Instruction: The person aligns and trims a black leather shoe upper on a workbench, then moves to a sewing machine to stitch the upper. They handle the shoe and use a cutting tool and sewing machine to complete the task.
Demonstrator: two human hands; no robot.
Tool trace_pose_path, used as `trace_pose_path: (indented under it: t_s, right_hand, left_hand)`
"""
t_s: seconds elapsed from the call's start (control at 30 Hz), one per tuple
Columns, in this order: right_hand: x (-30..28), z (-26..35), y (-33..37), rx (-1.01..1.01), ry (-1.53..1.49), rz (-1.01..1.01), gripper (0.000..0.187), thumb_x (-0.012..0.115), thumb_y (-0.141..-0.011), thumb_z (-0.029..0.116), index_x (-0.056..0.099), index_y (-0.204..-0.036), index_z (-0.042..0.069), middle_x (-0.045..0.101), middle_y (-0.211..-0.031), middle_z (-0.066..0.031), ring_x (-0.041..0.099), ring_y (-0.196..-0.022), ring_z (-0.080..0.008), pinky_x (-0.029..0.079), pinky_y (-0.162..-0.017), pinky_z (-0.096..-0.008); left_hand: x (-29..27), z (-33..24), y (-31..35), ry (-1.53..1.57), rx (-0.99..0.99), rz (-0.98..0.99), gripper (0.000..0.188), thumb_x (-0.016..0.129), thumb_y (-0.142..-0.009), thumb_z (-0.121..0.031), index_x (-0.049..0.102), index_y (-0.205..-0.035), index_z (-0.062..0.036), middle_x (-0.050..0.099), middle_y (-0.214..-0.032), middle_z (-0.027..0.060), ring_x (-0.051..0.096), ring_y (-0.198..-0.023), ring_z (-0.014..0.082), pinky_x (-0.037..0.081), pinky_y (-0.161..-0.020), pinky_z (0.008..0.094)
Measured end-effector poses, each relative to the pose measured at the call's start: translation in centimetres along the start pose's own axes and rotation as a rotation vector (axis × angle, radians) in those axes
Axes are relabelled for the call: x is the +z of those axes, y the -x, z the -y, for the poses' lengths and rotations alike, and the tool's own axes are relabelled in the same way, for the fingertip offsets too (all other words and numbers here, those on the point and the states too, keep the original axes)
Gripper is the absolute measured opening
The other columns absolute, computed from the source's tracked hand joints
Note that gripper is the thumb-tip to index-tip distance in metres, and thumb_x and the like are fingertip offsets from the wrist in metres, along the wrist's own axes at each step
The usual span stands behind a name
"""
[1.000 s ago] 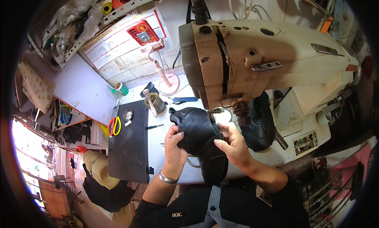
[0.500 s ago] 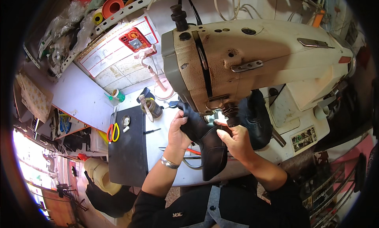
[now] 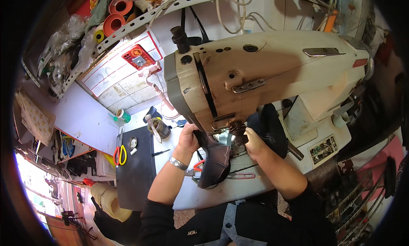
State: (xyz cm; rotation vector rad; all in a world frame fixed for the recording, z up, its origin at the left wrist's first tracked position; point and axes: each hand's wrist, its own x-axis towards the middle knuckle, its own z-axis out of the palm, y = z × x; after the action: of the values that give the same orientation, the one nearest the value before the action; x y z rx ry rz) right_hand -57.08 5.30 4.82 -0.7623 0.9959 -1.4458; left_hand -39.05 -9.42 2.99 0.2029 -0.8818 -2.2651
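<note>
A dark leather shoe (image 3: 216,158) with a pale stitched line lies tilted under the head of a cream sewing machine (image 3: 230,84). My left hand (image 3: 187,138) is closed on its far left edge. To the right of the machine's round knob (image 3: 238,134), my right hand (image 3: 254,146) is held with its fingers curled. The knob and machine head partly cover those fingertips, and what they grip cannot be made out. Behind my right hand, another dark shoe (image 3: 272,131) stands on the machine bed. The needle area is mostly hidden.
On the left are a black mat (image 3: 134,177), scissors (image 3: 120,154), a thin screwdriver (image 3: 161,152) and an open jar (image 3: 161,130) holding a brush. A red-handled tool (image 3: 198,165) and a red-rimmed tool (image 3: 243,176) lie near the shoe. A parts tray (image 3: 322,151) sits right.
The shoe has turned, its near end swinging left, uncovering the red-rimmed tool. My right hand has shifted from the shoe's edge to beside the machine's knob. The view has moved slightly.
</note>
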Motion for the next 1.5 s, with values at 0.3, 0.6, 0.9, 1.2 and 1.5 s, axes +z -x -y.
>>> trace_pose_path:
  t_s: [0.3, 0.6, 0.9, 1.2, 1.5]
  right_hand:
    - [0.6, 3.6, -3.4, -0.011, -0.418, 0.371, 0.026, 0.047, -0.097, 0.012, 0.064, -0.113, 0.001, 0.068, -0.109, -0.0086, 0.066, -0.097, -0.0168, 0.053, -0.081, -0.0299]
    - [0.3, 2.0, -6.1, -0.062, -0.094, -0.138, 0.023, 0.060, -0.091, 0.014, 0.065, -0.104, -0.003, 0.069, -0.099, -0.0106, 0.066, -0.087, -0.0171, 0.052, -0.075, -0.0297]
    - [1.1, 4.7, 0.2, -0.108, 0.172, -0.141, 0.026, 0.058, -0.084, 0.005, 0.065, -0.109, 0.000, 0.067, -0.106, -0.0062, 0.062, -0.096, -0.0117, 0.049, -0.085, -0.0268]
    - [0.5, 2.2, 1.2, -0.128, -0.087, -0.166, 0.015, 0.061, -0.087, 0.006, 0.066, -0.101, 0.002, 0.066, -0.096, -0.0023, 0.063, -0.086, -0.0103, 0.052, -0.079, -0.0261]
    - [-0.2, 1.8, 1.4, -0.146, -0.030, -0.200, 0.011, 0.060, -0.087, 0.010, 0.064, -0.096, 0.004, 0.063, -0.089, -0.0001, 0.059, -0.079, -0.0100, 0.050, -0.076, -0.0254]
  left_hand:
    - [3.8, -3.1, -0.2, -0.077, -0.136, -0.096, 0.042, 0.052, -0.074, 0.006, 0.057, -0.116, 0.0068, 0.066, -0.107, 0.0159, 0.067, -0.096, 0.0262, 0.053, -0.089, 0.0356]
    - [6.3, -3.4, -0.1, -0.417, -0.187, -0.251, 0.020, 0.052, -0.090, 0.004, 0.065, -0.105, 0.0042, 0.071, -0.097, 0.0110, 0.068, -0.082, 0.0170, 0.055, -0.073, 0.0266]
    - [7.3, -1.3, 3.4, -0.329, -0.262, -0.394, 0.012, 0.056, -0.092, 0.004, 0.060, -0.098, -0.0053, 0.065, -0.093, 0.0043, 0.064, -0.083, 0.0140, 0.053, -0.076, 0.0270]
    - [8.6, 1.1, 7.2, -0.273, -0.213, -0.379, 0.010, 0.061, -0.090, 0.000, 0.061, -0.100, -0.0033, 0.066, -0.093, 0.0046, 0.065, -0.082, 0.0138, 0.056, -0.077, 0.0303]
    - [9.9, 1.4, 6.9, -0.440, -0.144, -0.470, 0.008, 0.060, -0.090, 0.000, 0.056, -0.096, -0.0035, 0.062, -0.083, 0.0015, 0.057, -0.068, 0.0086, 0.048, -0.066, 0.0215]
